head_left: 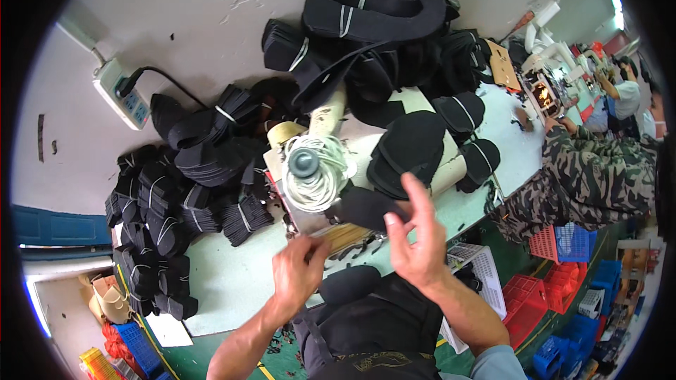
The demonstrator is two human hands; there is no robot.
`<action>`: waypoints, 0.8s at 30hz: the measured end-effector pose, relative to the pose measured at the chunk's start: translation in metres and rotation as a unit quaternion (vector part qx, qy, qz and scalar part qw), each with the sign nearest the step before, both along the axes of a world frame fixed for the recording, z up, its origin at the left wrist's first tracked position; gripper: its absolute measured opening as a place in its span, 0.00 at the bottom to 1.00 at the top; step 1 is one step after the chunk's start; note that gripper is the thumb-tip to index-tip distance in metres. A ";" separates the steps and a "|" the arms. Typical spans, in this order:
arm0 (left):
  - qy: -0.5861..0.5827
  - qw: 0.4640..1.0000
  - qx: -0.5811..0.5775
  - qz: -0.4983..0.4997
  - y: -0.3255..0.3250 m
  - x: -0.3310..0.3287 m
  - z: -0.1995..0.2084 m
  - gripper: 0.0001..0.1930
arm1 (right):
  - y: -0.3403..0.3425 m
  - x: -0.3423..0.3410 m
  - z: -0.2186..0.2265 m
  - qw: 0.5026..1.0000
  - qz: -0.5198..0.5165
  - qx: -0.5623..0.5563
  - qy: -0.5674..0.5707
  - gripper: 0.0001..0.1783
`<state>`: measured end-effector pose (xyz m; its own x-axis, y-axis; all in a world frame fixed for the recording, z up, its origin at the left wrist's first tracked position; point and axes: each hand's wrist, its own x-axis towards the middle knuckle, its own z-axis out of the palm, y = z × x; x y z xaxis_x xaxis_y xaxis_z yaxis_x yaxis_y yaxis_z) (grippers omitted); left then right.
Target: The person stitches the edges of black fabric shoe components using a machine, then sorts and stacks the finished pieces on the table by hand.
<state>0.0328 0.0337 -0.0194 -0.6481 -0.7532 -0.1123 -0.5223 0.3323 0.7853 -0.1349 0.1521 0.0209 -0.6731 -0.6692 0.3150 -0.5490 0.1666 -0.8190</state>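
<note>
The person's dark apron (373, 331) fills the lower middle of the view, and a rounded black fabric piece (348, 283) rests against it at the table's near edge. Just above, the left hand (299, 271) is curled with thumb and forefinger pinched on something small and thin; what it pinches is too small to tell. The right hand (415, 239) stands open, fingers spread and raised, its fingertips (410, 184) touching a flat black cut piece (366, 207) that lies beside the white cord spool (310, 172) on the pale worktable (232, 274). A stack of like oval pieces (412, 151) sits just behind it.

To do this step well, it seems best to keep the flat piece pressed level under the right fingers so that it does not slide, and to bring the left pinch in close beside the spool rather than over it. Banded bundles of black pieces (162, 218) crowd the left side, so working room is narrow
</note>
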 end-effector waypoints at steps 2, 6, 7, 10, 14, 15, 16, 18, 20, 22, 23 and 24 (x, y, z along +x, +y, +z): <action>-0.027 0.998 0.056 -0.003 0.025 0.021 0.001 0.10 | 0.002 -0.031 0.004 0.976 0.041 -0.139 0.160 0.24; -0.095 0.984 -0.067 -0.136 0.056 0.050 -0.044 0.16 | 0.000 -0.055 0.004 0.956 0.007 0.022 0.291 0.21; -0.118 0.978 -0.094 -0.143 0.063 0.053 -0.052 0.19 | 0.001 -0.050 -0.004 0.956 -0.016 0.099 0.277 0.21; -0.130 0.971 -0.134 -0.147 0.074 0.068 -0.081 0.22 | 0.013 -0.029 -0.014 0.963 -0.008 0.050 0.265 0.15; -0.095 0.979 -0.147 -0.103 0.075 0.071 -0.091 0.17 | 0.017 0.000 -0.022 0.978 0.061 -0.004 0.201 0.13; -0.084 0.981 -0.149 -0.095 0.073 0.072 -0.093 0.15 | 0.018 0.007 -0.028 0.981 0.089 0.000 0.175 0.13; -0.084 0.981 -0.149 -0.094 0.071 0.074 -0.094 0.15 | 0.019 0.012 -0.033 0.982 0.118 0.005 0.148 0.12; -0.084 0.976 -0.149 -0.136 0.065 0.079 -0.095 0.12 | 0.020 0.023 -0.036 0.982 0.132 0.002 0.136 0.11; -0.067 0.990 -0.032 -0.117 0.057 0.076 -0.068 0.11 | 0.019 0.033 -0.033 0.971 0.236 0.019 0.038 0.14; -0.049 0.991 0.085 -0.092 0.041 0.066 -0.032 0.11 | 0.018 0.031 -0.031 0.955 0.296 0.023 0.000 0.13; 0.000 0.983 0.148 -0.111 0.027 0.058 -0.016 0.11 | 0.016 0.029 -0.029 0.943 0.331 0.036 -0.028 0.11; 0.050 0.968 0.208 -0.129 0.013 0.049 -0.004 0.12 | 0.014 0.027 -0.028 0.928 0.364 0.048 -0.055 0.10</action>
